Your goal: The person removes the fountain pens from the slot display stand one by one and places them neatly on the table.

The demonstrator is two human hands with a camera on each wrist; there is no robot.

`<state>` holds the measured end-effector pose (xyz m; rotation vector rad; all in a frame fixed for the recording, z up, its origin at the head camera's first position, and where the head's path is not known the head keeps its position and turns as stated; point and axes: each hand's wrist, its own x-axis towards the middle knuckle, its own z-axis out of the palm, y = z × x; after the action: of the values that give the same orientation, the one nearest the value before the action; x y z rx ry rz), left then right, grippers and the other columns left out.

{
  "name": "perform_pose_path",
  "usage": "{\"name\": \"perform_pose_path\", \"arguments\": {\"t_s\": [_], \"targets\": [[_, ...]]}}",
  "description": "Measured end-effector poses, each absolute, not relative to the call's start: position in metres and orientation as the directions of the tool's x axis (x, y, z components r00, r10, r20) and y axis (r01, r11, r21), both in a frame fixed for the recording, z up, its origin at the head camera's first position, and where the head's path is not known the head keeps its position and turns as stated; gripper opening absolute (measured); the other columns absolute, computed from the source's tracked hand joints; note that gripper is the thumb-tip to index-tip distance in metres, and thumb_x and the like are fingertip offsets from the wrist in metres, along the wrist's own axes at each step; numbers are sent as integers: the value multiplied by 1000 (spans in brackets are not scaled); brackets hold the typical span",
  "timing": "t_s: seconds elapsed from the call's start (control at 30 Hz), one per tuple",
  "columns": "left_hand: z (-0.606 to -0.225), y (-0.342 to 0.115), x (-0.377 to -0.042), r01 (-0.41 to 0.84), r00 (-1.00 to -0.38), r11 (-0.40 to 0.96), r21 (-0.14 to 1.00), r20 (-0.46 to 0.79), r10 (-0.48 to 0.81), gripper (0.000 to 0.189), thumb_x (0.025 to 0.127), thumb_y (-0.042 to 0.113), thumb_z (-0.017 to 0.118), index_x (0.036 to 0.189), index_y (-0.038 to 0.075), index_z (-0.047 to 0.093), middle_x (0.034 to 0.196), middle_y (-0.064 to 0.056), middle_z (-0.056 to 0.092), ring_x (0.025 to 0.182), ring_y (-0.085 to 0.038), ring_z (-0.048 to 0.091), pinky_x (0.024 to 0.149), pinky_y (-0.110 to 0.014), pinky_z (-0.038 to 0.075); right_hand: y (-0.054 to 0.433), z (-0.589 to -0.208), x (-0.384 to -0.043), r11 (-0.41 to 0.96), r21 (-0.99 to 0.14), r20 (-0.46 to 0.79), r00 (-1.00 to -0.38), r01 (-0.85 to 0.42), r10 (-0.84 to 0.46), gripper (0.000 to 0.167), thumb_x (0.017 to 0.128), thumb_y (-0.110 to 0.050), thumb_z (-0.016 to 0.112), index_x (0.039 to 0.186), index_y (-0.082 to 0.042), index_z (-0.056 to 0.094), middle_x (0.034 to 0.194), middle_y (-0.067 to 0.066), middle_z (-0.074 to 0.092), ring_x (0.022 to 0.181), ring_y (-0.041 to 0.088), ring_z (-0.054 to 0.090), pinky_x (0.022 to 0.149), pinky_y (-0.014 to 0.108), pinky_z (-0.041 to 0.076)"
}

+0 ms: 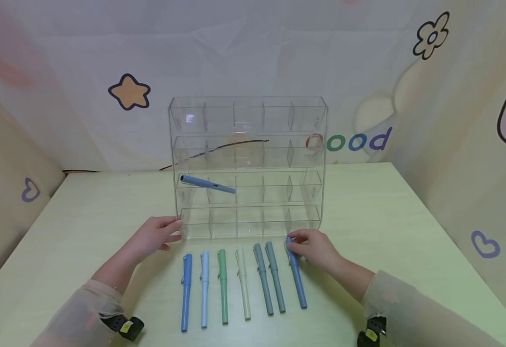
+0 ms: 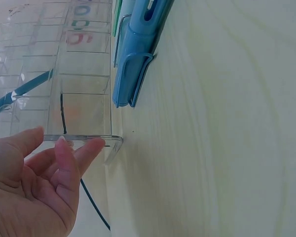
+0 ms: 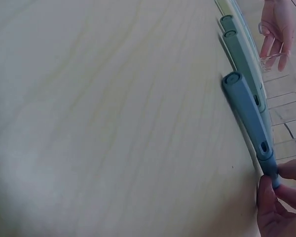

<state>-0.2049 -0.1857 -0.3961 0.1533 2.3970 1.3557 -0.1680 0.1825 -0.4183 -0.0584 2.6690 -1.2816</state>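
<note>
My right hand [image 1: 318,248] pinches the clip end of the rightmost blue pen [image 1: 297,277], which lies on the table. The right wrist view shows thumb and fingertips on either side of that pen [image 3: 249,111]. My left hand [image 1: 159,233] touches the lower left side of a clear rack [image 1: 250,230] with its fingertips; in the left wrist view the fingers meet the rack's edge [image 2: 84,138]. A blue pen [image 1: 209,184] leans at a slant in the third tier down, on the left.
Left of the held pen, in a row before the rack, lie a dark blue pen [image 1: 186,292], a light blue pen [image 1: 204,289], a green pen [image 1: 223,286], a pale green pen [image 1: 243,284] and two grey-teal pens [image 1: 263,279]. A printed cloth [image 1: 244,53] hangs behind.
</note>
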Motion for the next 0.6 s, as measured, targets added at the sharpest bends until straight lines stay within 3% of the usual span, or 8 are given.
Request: {"name": "perform_pose_path", "arguments": {"t_s": [0.6], "targets": [[-392, -184, -202, -100, -922, 523, 847, -276, 271, 49, 100, 26, 45, 137, -6, 40, 136, -26, 44, 113, -34, 55, 73, -33, 51, 183, -414, -164, 673, -739, -104, -983, -27, -153, 25, 86, -10, 66, 108, 2, 66, 86, 2, 65, 62, 12, 59, 53, 27, 48]]}}
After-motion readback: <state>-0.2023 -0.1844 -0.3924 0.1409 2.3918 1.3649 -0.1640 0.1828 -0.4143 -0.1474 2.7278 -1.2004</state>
